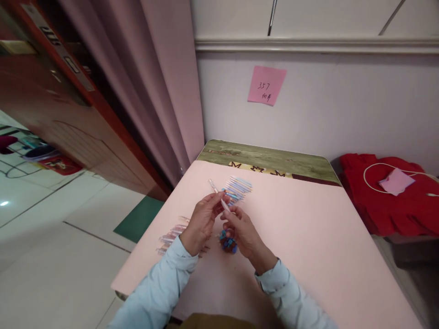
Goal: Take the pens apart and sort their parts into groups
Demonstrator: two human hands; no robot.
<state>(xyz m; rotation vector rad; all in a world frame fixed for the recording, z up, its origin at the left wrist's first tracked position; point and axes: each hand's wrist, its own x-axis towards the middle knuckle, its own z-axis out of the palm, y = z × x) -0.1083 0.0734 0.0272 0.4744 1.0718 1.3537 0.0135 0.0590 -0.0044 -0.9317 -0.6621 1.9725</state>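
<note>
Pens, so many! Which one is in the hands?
The pale pen, gripped by the left hand and right hand; the bluish pens and pinkish pens lie on the table.

**Table (291, 159) under a sheet (308, 237)**

The pale pink sheet covers most of the top; green wood-grain shows at the far end, beside a yellow strip (247, 167) with brown star shapes. Near that end, blue pens (240, 183) lie side by side. Pink pens (169, 236), partly hidden, lie on the left. A blue-and-brown heap (229, 244) sits nearer the front.
</note>
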